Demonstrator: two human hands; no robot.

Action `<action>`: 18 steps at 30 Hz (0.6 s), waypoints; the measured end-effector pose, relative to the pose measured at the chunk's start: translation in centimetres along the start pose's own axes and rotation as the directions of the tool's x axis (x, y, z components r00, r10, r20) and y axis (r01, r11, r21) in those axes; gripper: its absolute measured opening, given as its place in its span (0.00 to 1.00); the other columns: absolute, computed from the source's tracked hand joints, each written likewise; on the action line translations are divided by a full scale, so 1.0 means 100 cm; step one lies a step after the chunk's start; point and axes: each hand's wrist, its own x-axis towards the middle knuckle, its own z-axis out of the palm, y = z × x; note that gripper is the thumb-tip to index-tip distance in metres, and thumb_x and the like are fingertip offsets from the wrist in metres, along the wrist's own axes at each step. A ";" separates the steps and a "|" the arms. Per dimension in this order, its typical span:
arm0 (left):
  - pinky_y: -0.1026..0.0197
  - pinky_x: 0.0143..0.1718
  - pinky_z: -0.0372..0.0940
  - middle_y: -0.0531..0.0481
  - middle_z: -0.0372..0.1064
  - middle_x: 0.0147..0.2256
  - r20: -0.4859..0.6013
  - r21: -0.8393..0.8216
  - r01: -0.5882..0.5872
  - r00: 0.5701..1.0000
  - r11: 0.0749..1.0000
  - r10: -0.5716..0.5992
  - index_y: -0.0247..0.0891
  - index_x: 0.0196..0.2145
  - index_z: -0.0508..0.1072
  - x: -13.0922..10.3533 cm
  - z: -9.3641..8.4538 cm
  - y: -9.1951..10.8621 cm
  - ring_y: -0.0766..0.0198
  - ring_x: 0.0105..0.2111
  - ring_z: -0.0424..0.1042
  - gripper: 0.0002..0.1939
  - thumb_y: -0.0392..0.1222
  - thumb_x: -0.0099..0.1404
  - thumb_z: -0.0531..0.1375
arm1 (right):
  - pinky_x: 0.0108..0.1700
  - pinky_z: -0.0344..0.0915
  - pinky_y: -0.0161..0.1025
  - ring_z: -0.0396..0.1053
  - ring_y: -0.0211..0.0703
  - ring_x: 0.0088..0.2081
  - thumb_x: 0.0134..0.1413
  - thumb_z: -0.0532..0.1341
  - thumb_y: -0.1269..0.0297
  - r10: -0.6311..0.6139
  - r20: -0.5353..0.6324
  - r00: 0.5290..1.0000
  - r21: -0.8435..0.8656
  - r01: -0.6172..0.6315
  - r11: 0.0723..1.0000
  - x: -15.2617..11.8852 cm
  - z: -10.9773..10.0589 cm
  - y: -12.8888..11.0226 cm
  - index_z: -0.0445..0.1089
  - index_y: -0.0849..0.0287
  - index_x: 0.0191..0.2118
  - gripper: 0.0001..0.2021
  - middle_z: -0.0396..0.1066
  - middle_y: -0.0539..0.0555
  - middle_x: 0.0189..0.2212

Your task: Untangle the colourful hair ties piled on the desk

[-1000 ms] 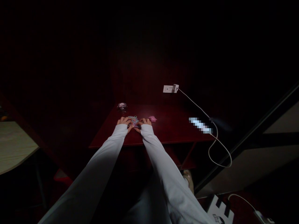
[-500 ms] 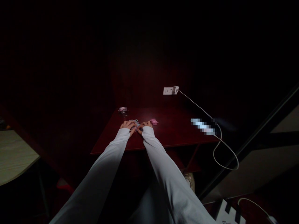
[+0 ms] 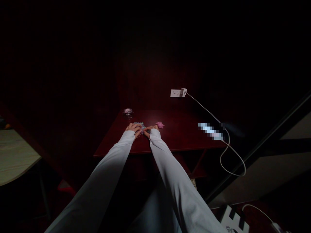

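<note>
Both hands meet low over the dark red tabletop (image 3: 191, 136). Between them lies a small pastel bundle (image 3: 143, 130), with purple, pale blue and mint parts and a little mint ring at its far side. Its exact kind is too small to tell. My left hand (image 3: 134, 128) curls over its left side, fingers bent and closed on it. From the right, my right hand (image 3: 150, 129) pinches its edge between thumb and fingers. Just beyond the right hand sits a bumpy pink clump (image 3: 160, 125), apart from the bundle.
A clear round container (image 3: 127, 112) with something pink stands at the table's back left. On the wall, a white charger (image 3: 183, 92) sits in a socket; its cable (image 3: 204, 108) runs to a blurred bright device (image 3: 211, 131) at the right. A pale wooden table (image 3: 17, 155) stands left.
My right hand has shifted slightly at the bundle, and its fingers look a little more extended. The whole view has tilted slightly. The pink clump stays in place.
</note>
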 end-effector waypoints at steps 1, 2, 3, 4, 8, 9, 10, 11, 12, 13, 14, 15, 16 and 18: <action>0.50 0.57 0.67 0.50 0.78 0.59 0.002 -0.004 -0.005 1.000 1.000 0.005 0.45 0.46 0.83 0.000 0.000 -0.001 0.51 0.54 0.69 0.14 0.45 0.79 0.56 | 0.57 0.65 0.42 0.67 0.49 0.51 0.67 0.66 0.63 0.004 -0.007 1.000 0.009 -0.004 1.000 0.000 0.001 0.001 0.85 0.47 0.46 0.09 0.82 0.51 0.45; 0.50 0.57 0.66 0.50 0.78 0.59 0.001 -0.009 -0.010 1.000 1.000 0.010 0.45 0.46 0.83 0.000 0.000 -0.001 0.51 0.54 0.68 0.14 0.44 0.79 0.56 | 0.57 0.66 0.42 0.67 0.49 0.51 0.66 0.66 0.64 0.008 -0.009 1.000 0.020 -0.008 1.000 0.001 0.002 0.002 0.85 0.47 0.46 0.09 0.82 0.51 0.44; 0.49 0.57 0.66 0.50 0.78 0.59 -0.002 -0.014 -0.013 1.000 1.000 0.013 0.45 0.46 0.83 0.001 0.001 -0.002 0.51 0.54 0.68 0.14 0.44 0.79 0.56 | 0.57 0.66 0.42 0.67 0.49 0.51 0.65 0.67 0.64 0.013 -0.010 1.000 0.032 -0.012 0.999 0.001 0.003 0.003 0.85 0.47 0.46 0.10 0.82 0.51 0.44; 0.49 0.57 0.67 0.50 0.78 0.59 -0.008 -0.019 -0.014 1.000 1.000 0.014 0.45 0.46 0.83 0.001 0.001 -0.002 0.51 0.54 0.69 0.14 0.44 0.79 0.56 | 0.57 0.66 0.43 0.67 0.50 0.51 0.63 0.67 0.65 0.022 -0.014 1.000 0.045 -0.021 0.999 0.002 0.003 0.003 0.86 0.47 0.45 0.10 0.82 0.52 0.43; 0.49 0.56 0.67 0.50 0.79 0.58 -0.041 -0.030 -0.011 0.999 0.999 0.010 0.46 0.45 0.83 0.000 0.002 -0.002 0.51 0.53 0.69 0.15 0.45 0.79 0.55 | 0.60 0.65 0.44 0.67 0.51 0.53 0.61 0.66 0.71 0.105 -0.088 0.991 0.110 -0.095 0.989 0.004 0.002 0.006 0.85 0.49 0.50 0.15 0.82 0.52 0.45; 0.49 0.56 0.67 0.50 0.79 0.58 -0.048 -0.032 -0.009 0.999 0.999 0.008 0.45 0.45 0.83 0.000 0.002 -0.002 0.51 0.53 0.69 0.15 0.45 0.80 0.55 | 0.60 0.64 0.44 0.67 0.51 0.53 0.61 0.65 0.72 0.128 -0.108 0.986 0.122 -0.114 0.986 0.004 0.002 0.006 0.84 0.49 0.51 0.16 0.82 0.52 0.46; 0.49 0.55 0.67 0.50 0.79 0.58 -0.051 -0.033 -0.008 0.999 0.999 0.007 0.45 0.45 0.83 0.000 0.001 -0.002 0.51 0.53 0.69 0.15 0.45 0.80 0.55 | 0.61 0.64 0.44 0.67 0.51 0.54 0.62 0.65 0.72 0.140 -0.119 0.983 0.132 -0.124 0.983 0.004 0.001 0.005 0.84 0.49 0.51 0.16 0.82 0.52 0.47; 0.50 0.55 0.67 0.49 0.79 0.58 -0.052 -0.035 -0.008 0.999 0.999 0.006 0.45 0.45 0.83 -0.001 0.001 -0.002 0.51 0.53 0.69 0.15 0.45 0.80 0.55 | 0.62 0.63 0.44 0.66 0.50 0.54 0.63 0.65 0.72 0.140 -0.119 0.983 0.139 -0.123 0.983 0.004 0.001 0.005 0.84 0.48 0.50 0.15 0.81 0.51 0.47; 0.50 0.54 0.67 0.50 0.79 0.58 -0.052 -0.034 -0.008 0.999 0.999 0.006 0.45 0.46 0.83 -0.001 0.001 -0.001 0.51 0.53 0.69 0.15 0.45 0.80 0.55 | 0.62 0.63 0.44 0.66 0.51 0.55 0.63 0.65 0.70 0.131 -0.112 0.985 0.142 -0.114 0.983 0.004 0.001 0.004 0.84 0.48 0.48 0.13 0.81 0.51 0.47; 0.50 0.54 0.67 0.50 0.79 0.58 -0.051 -0.032 -0.008 0.999 0.999 0.007 0.45 0.46 0.83 -0.001 0.000 -0.001 0.51 0.53 0.69 0.15 0.45 0.80 0.56 | 0.61 0.63 0.44 0.65 0.51 0.55 0.63 0.66 0.69 0.119 -0.099 0.988 0.144 -0.104 0.984 0.003 0.001 0.002 0.85 0.47 0.45 0.11 0.81 0.51 0.47; 0.50 0.54 0.67 0.50 0.78 0.58 -0.049 -0.029 -0.008 0.999 1.000 0.006 0.45 0.47 0.83 -0.001 0.000 -0.001 0.51 0.53 0.69 0.14 0.45 0.80 0.56 | 0.61 0.62 0.44 0.65 0.51 0.55 0.63 0.67 0.67 0.103 -0.081 0.991 0.144 -0.091 0.985 0.002 0.000 0.001 0.85 0.47 0.44 0.09 0.81 0.51 0.47; 0.50 0.54 0.67 0.50 0.78 0.58 -0.046 -0.027 -0.006 0.999 1.000 0.005 0.46 0.48 0.83 -0.001 -0.001 -0.001 0.51 0.53 0.69 0.14 0.45 0.80 0.56 | 0.61 0.62 0.45 0.65 0.52 0.55 0.63 0.69 0.65 0.087 -0.062 0.994 0.140 -0.077 0.987 0.002 0.000 -0.001 0.86 0.47 0.42 0.07 0.81 0.51 0.46; 0.49 0.55 0.67 0.50 0.78 0.58 -0.042 -0.025 -0.001 0.999 1.000 0.000 0.46 0.49 0.83 0.000 -0.001 -0.001 0.51 0.53 0.69 0.14 0.45 0.79 0.56 | 0.61 0.62 0.45 0.65 0.52 0.55 0.62 0.70 0.64 0.074 -0.048 0.996 0.135 -0.067 0.989 0.001 0.000 -0.002 0.86 0.47 0.42 0.06 0.81 0.52 0.46; 0.49 0.54 0.67 0.49 0.79 0.57 -0.032 -0.023 0.015 0.999 1.000 -0.016 0.45 0.49 0.83 0.000 -0.002 0.000 0.50 0.54 0.69 0.14 0.45 0.79 0.56 | 0.61 0.61 0.46 0.65 0.52 0.55 0.61 0.71 0.63 0.062 -0.037 0.997 0.124 -0.057 0.991 0.001 0.001 -0.003 0.86 0.48 0.41 0.05 0.81 0.52 0.45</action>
